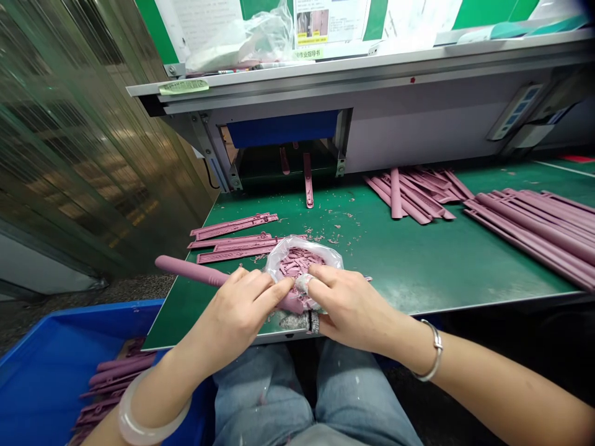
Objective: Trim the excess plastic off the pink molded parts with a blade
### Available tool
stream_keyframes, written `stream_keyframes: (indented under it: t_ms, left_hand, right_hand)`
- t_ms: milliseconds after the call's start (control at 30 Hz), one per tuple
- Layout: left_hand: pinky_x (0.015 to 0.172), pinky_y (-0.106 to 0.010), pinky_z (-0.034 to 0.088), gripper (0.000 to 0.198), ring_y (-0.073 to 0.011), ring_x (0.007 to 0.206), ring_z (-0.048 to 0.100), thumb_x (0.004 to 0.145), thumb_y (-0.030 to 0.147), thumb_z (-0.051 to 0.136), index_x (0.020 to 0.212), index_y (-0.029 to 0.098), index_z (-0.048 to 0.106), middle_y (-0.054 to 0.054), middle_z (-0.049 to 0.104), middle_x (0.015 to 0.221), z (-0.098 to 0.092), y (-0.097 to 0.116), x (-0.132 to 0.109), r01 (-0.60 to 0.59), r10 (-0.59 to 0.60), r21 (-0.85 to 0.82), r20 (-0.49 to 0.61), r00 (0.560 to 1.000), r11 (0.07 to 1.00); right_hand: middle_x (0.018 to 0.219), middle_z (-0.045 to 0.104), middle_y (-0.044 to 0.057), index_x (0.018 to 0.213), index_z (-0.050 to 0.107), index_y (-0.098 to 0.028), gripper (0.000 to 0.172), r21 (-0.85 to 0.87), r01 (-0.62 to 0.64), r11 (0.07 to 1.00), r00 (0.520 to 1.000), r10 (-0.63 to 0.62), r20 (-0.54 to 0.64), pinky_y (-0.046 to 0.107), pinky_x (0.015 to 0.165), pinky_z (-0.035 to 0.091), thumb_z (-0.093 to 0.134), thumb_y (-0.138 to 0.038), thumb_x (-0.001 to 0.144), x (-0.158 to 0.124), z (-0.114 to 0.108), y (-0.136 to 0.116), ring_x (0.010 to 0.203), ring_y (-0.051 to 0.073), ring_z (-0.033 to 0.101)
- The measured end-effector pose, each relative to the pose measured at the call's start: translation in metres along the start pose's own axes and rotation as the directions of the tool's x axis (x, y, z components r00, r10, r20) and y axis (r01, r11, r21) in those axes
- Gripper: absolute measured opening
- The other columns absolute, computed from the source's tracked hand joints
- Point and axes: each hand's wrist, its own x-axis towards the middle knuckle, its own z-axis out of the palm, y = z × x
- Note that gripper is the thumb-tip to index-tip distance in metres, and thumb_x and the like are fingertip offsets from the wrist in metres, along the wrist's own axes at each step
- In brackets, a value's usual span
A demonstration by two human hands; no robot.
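My left hand (242,306) is closed around a long mauve rubber strap (195,273) that sticks out to the left over the table's front edge. My right hand (346,303) pinches at the strap's near end, with a taped thumb and a small dark tool under the fingers. Just behind both hands sits a clear plastic bag (302,257) filled with mauve trimmings.
Flat mauve strips (235,238) lie left of the bag on the green table (409,260). Piles of finished straps (418,195) and longer ones (539,226) lie at right. A blue bin (46,365) with several straps stands at lower left. A machine opening (288,155) faces me.
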Motion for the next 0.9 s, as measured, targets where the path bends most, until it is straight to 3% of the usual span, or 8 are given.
stream_keyframes:
  t_ms: [333,467,567,667,733,800,900]
  left_hand:
    - [0.065,-0.034,0.032,0.035,-0.0200,0.075,0.045,0.092,0.006,0.043,0.127,0.010,0.048,-0.007,0.057,0.086,-0.001,0.007,0.003,-0.001,0.000,0.028,0.055,0.999,1.000]
    - [0.067,-0.035,0.036,0.033,-0.0203,0.073,0.046,0.094,0.009,0.040,0.125,0.013,0.049,-0.006,0.058,0.088,-0.003,0.014,0.005,0.119,-0.113,-0.059,0.095,0.989,0.991]
    - [0.078,-0.035,0.040,0.034,-0.0216,0.087,0.052,0.093,0.008,0.040,0.124,0.016,0.049,-0.006,0.060,0.099,-0.005,0.022,0.005,0.292,-0.256,-0.229,0.176,0.951,0.929]
    - [0.084,-0.031,0.041,0.033,-0.0200,0.098,0.054,0.091,0.008,0.042,0.120,0.020,0.052,-0.004,0.060,0.108,-0.006,0.030,0.006,0.478,-0.389,-0.434,0.281,0.877,0.763]
    - [0.080,-0.028,0.041,0.026,-0.0185,0.092,0.055,0.090,0.015,0.048,0.114,0.022,0.057,-0.002,0.062,0.104,-0.004,0.036,0.007,0.571,-0.452,-0.553,0.351,0.820,0.606]
    - [0.069,-0.026,0.042,0.023,-0.0156,0.077,0.053,0.089,0.025,0.054,0.111,0.022,0.059,0.000,0.061,0.090,0.000,0.041,0.007,0.620,-0.495,-0.673,0.410,0.766,0.402]
    - [0.052,-0.023,0.036,0.036,-0.0105,0.056,0.041,0.088,0.038,0.057,0.117,0.018,0.058,0.004,0.048,0.067,0.008,0.050,0.007,0.597,-0.524,-0.799,0.477,0.706,0.077]
  right_hand:
    - [0.068,0.047,0.000,0.068,0.048,-0.020,0.016,0.043,0.009,0.999,0.997,-0.006,-0.073,0.028,0.053,0.018,0.045,-0.005,0.062,-0.004,0.003,0.003,0.056,0.014,0.032]
    - [0.068,0.047,0.001,0.066,0.047,-0.020,0.015,0.034,-0.005,0.999,0.995,0.008,-0.099,0.029,0.054,0.020,0.045,-0.006,0.063,-0.007,0.005,0.002,0.058,0.016,0.033]
    - [0.070,0.049,0.002,0.068,0.048,-0.020,0.016,0.014,-0.011,1.000,0.994,0.012,-0.105,0.030,0.055,0.022,0.044,-0.005,0.064,-0.008,0.006,0.001,0.060,0.017,0.035]
    - [0.073,0.050,0.003,0.070,0.050,-0.020,0.019,-0.006,-0.019,1.000,0.995,0.018,-0.103,0.031,0.057,0.023,0.043,-0.003,0.065,-0.010,0.006,-0.001,0.062,0.018,0.036]
    - [0.074,0.051,0.004,0.069,0.050,-0.020,0.019,-0.015,-0.028,1.000,0.995,0.026,-0.094,0.031,0.057,0.024,0.043,-0.003,0.065,-0.011,0.006,-0.003,0.064,0.018,0.037]
    - [0.074,0.050,0.004,0.068,0.049,-0.020,0.020,-0.019,-0.037,0.999,0.995,0.035,-0.096,0.030,0.057,0.025,0.043,-0.002,0.065,-0.011,0.006,-0.004,0.064,0.018,0.037]
    - [0.073,0.050,0.005,0.069,0.050,-0.020,0.021,-0.021,-0.070,0.997,0.987,0.066,-0.144,0.030,0.058,0.026,0.041,-0.001,0.063,-0.008,0.004,-0.004,0.065,0.019,0.038]
